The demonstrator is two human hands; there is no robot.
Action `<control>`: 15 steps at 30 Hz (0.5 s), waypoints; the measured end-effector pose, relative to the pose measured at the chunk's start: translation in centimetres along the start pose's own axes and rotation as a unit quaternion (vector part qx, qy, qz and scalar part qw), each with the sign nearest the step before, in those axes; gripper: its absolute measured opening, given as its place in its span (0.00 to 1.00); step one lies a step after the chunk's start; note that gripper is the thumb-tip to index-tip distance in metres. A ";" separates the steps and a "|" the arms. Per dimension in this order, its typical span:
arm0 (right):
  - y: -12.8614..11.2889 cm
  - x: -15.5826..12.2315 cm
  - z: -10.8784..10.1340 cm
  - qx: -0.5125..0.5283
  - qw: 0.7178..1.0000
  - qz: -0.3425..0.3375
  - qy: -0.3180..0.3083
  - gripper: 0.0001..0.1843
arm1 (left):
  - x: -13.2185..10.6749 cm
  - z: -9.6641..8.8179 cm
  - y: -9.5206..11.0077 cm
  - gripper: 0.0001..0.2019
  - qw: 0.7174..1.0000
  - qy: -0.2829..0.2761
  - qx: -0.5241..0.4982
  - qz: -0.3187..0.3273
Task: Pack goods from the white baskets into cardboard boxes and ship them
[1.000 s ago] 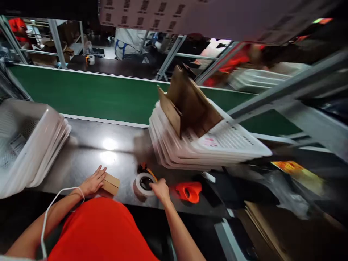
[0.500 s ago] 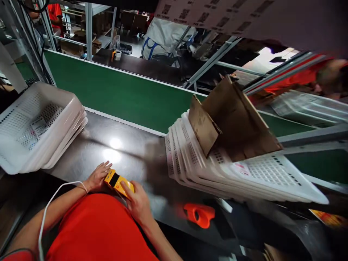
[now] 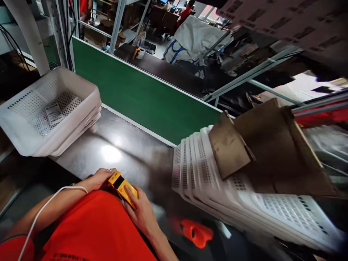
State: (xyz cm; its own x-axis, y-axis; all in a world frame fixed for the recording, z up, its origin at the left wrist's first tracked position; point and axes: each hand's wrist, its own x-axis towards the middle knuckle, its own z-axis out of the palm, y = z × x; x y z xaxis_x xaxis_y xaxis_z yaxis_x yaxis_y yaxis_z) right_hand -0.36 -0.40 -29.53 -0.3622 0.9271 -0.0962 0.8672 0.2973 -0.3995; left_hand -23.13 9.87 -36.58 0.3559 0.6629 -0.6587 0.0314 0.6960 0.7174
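My right hand (image 3: 143, 208) grips a yellow handheld device (image 3: 123, 188) with a dark window across it, its thumb lying on the upper face. My left hand (image 3: 102, 177) is at the device's far end, fingers drawn together against it; its fingertips are partly hidden. A white cable (image 3: 49, 199) runs along my left forearm. Beneath both hands is a shiny metal table (image 3: 130, 137). To the right of my right hand lies an orange plastic piece with a hole (image 3: 197, 233), blurred.
Nested white perforated baskets (image 3: 51, 145) stand at left, a printed label (image 3: 54, 114) inside the top one. More tilted baskets (image 3: 195, 163) at right bear an opened cardboard box (image 3: 274, 145). A green conveyor belt (image 3: 146, 98) runs behind the table. Metal frame bars (image 3: 244, 79) cross at right.
The view has swung, so the baskets and box sit further right. My left hand's fingers, spread before, have drawn in against the device's end. My right hand keeps its grip.
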 end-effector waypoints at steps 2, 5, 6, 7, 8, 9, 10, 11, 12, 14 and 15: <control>-0.8 0.5 -1.4 0.000 0.997 0.032 -0.067 0.35 | 0.3 -0.2 0.0 0.17 0.997 0.049 0.052 0.024; -1.4 0.7 -2.5 -0.024 0.984 0.104 -0.143 0.38 | 1.0 -0.8 0.4 0.15 0.984 0.109 0.121 0.067; -1.5 0.7 -2.6 -0.037 0.980 0.121 -0.155 0.39 | 1.3 -1.2 0.6 0.15 0.980 0.124 0.136 0.077; -1.4 0.6 -2.6 -0.050 0.977 0.131 -0.162 0.39 | 1.6 -1.5 0.7 0.15 0.976 0.135 0.148 0.083; -1.3 0.5 -2.5 -0.062 0.974 0.136 -0.167 0.39 | 2.0 -2.0 0.7 0.14 0.973 0.143 0.157 0.086; -1.1 0.4 -2.4 -0.071 0.973 0.137 -0.172 0.38 | 2.3 -2.4 0.6 0.14 0.972 0.146 0.164 0.086; -0.9 0.3 -2.3 -0.077 0.972 0.137 -0.176 0.38 | 2.7 -2.8 0.4 0.14 0.971 0.145 0.169 0.084; -0.7 0.3 -2.3 -0.081 0.971 0.137 -0.179 0.37 | 3.0 -3.1 0.1 0.14 0.972 0.141 0.171 0.081; -0.7 0.3 -2.3 -0.083 0.970 0.137 -0.181 0.36 | 3.3 -3.2 -0.3 0.14 0.973 0.135 0.172 0.077; -0.7 0.6 -2.5 -0.085 0.969 0.140 -0.184 0.35 | 3.8 -3.4 -1.2 0.15 0.975 0.120 0.174 0.069; -0.9 0.9 -2.6 -0.086 0.969 0.138 -0.186 0.35 | 4.0 -3.3 -1.6 0.16 0.975 0.113 0.180 0.066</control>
State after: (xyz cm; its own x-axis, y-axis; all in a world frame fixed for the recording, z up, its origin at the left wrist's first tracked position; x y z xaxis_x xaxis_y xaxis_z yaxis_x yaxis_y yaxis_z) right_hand -0.55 0.74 -26.91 -0.1778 0.8404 -0.5119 0.9812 0.1121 -0.1568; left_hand -24.84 12.34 -41.13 0.1646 0.8120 -0.5600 0.3392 0.4865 0.8052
